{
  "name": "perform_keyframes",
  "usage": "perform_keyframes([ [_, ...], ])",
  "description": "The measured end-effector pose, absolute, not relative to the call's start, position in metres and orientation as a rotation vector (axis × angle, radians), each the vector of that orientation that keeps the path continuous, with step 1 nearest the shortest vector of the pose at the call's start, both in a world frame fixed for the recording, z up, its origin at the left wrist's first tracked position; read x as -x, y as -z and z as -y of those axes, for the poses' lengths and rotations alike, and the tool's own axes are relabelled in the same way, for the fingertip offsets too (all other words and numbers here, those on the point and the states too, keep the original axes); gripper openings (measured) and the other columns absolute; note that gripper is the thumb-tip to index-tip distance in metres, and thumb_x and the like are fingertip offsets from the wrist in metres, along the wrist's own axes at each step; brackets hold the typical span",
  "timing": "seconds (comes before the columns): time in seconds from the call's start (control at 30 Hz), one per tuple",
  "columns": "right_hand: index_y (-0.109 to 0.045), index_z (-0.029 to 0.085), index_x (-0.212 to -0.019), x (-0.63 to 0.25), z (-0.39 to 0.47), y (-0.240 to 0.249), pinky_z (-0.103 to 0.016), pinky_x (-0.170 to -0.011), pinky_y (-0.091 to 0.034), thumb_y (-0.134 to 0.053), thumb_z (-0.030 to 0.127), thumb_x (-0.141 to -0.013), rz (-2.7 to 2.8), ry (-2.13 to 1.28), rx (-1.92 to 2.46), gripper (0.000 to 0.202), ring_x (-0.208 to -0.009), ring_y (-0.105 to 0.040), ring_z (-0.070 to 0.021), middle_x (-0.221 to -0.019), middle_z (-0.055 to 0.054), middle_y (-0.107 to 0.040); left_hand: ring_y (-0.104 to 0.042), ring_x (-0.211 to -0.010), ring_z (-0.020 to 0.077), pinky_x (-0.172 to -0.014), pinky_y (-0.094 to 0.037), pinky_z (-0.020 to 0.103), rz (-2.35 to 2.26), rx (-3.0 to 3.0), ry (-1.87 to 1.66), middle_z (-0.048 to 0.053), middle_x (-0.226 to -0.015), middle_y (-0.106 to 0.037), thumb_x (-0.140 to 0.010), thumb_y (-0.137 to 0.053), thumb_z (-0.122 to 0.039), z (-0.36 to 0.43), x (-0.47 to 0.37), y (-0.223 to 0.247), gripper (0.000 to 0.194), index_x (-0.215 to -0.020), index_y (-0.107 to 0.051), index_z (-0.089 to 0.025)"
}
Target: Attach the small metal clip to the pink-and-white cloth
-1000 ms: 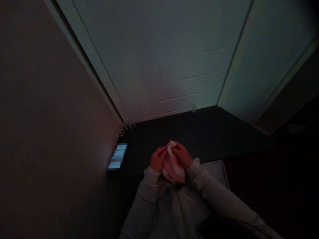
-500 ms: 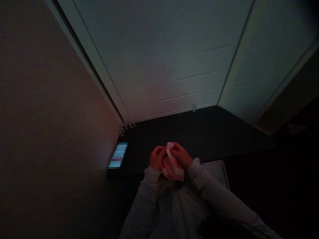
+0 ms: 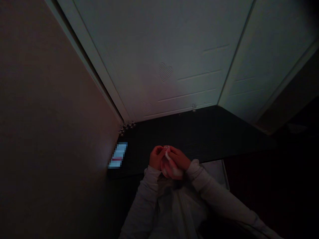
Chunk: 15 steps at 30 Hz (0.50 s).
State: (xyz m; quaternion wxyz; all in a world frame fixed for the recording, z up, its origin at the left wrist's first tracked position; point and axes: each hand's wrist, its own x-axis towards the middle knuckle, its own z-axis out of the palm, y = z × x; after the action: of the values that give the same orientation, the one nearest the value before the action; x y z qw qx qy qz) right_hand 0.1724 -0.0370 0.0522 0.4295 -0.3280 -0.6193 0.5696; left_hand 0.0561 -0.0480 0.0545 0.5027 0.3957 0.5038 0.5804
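Observation:
My left hand and my right hand meet at the near edge of the dark table, fingers curled inward. Between them is a pink and white cloth, bunched at the top and hanging loose toward my lap. Both hands are closed on this cloth. A small clear, glinting object shows at the fingertips, mostly covered by fingers and cloth; its exact shape cannot be made out.
Several small clear glass-like pieces stand at the dark table's back left corner. Another clear piece stands by the white panel behind. A lit, blurred-out phone-like screen lies at left, close to the wall.
The right hand has shifted slightly left and its fingers have closed over the bunched cloth top. Less cloth shows above the fingers, and a clear glint is visible there.

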Motion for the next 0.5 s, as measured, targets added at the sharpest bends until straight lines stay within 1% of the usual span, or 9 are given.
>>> perform_keyframes([
  [0.2, -0.051, 0.017, -0.100, -0.1724, 0.0396, -0.0535, -0.029, -0.073, -0.042, -0.040, 0.028, -0.077, 1.672, -1.321, 0.863, 0.028, -0.080, -0.053, -0.0149, -0.087, -0.004, -0.058, -0.049, -0.059, 0.0085, -0.060, -0.038, 0.022, -1.202, -0.924, -1.381, -0.003, -0.063, -0.053, -0.060, -0.062, -0.028, 0.0496, -0.0576, -0.0554, 0.017, -0.068, -0.053, -0.016],
  [0.37, -0.050, 0.018, -0.105, -0.1727, 0.0398, -0.0547, -0.029, -0.074, -0.042, -0.044, 0.019, -0.071, 1.781, -1.229, 0.917, 0.034, -0.082, -0.054, -0.0154, -0.094, -0.004, -0.058, -0.049, -0.060, 0.0091, -0.060, -0.038, 0.023, -1.214, -0.928, -1.386, -0.002, -0.064, -0.054, -0.059, -0.062, -0.028, 0.0495, -0.0580, -0.0555, 0.017, -0.067, -0.054, -0.015],
  [0.5, -0.048, 0.018, -0.108, -0.1739, 0.0405, -0.0564, -0.028, -0.076, -0.041, -0.046, 0.017, -0.069, 1.816, -1.212, 0.871, 0.039, -0.085, -0.053, -0.0154, -0.098, -0.004, -0.057, -0.050, -0.061, 0.0098, -0.060, -0.039, 0.023, -1.206, -0.909, -1.379, -0.001, -0.065, -0.055, -0.059, -0.063, -0.028, 0.0482, -0.0560, -0.0530, 0.018, -0.068, -0.056, -0.014],
])
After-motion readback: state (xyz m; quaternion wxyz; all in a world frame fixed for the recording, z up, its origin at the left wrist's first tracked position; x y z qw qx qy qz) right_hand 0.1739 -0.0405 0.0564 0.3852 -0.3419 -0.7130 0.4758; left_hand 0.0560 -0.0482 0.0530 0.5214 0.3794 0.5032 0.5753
